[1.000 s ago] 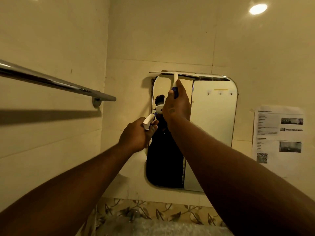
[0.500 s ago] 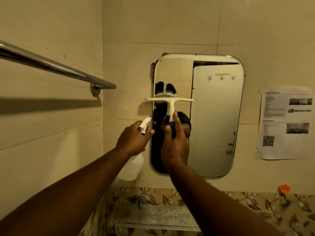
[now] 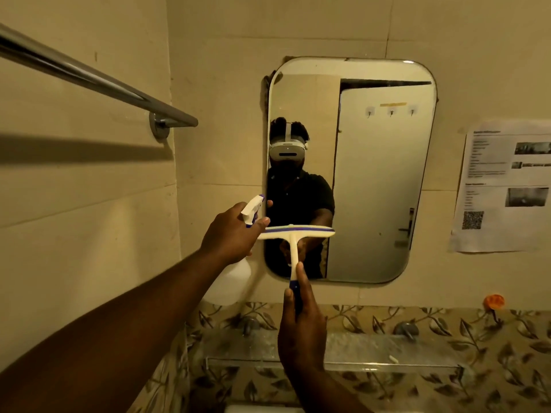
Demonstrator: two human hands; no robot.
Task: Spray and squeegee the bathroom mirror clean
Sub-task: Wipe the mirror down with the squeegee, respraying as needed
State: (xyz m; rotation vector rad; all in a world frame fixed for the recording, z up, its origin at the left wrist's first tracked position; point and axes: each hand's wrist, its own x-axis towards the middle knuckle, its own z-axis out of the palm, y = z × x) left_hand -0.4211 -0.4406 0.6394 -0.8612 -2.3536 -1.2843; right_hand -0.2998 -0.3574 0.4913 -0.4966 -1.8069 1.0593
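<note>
A rounded rectangular mirror [image 3: 384,180] hangs on the tiled wall ahead. My right hand [image 3: 301,326] grips the blue-ended handle of a white squeegee [image 3: 293,234]; its blade lies level across the mirror's lower left part. My left hand [image 3: 231,234] holds a white spray bottle [image 3: 229,281] by its trigger head just left of the mirror's edge, with the nozzle up and the bottle body hanging below the hand.
A chrome towel bar [image 3: 89,77] juts from the left wall at head height. A glass shelf [image 3: 357,350] runs under the mirror above leaf-patterned tiles. A paper notice [image 3: 504,186] is stuck to the wall on the right, with an orange hook [image 3: 494,302] below it.
My right hand has drawn the squeegee down the left side of the mirror, from its top edge to near the bottom. The left hand with the bottle stayed beside the mirror.
</note>
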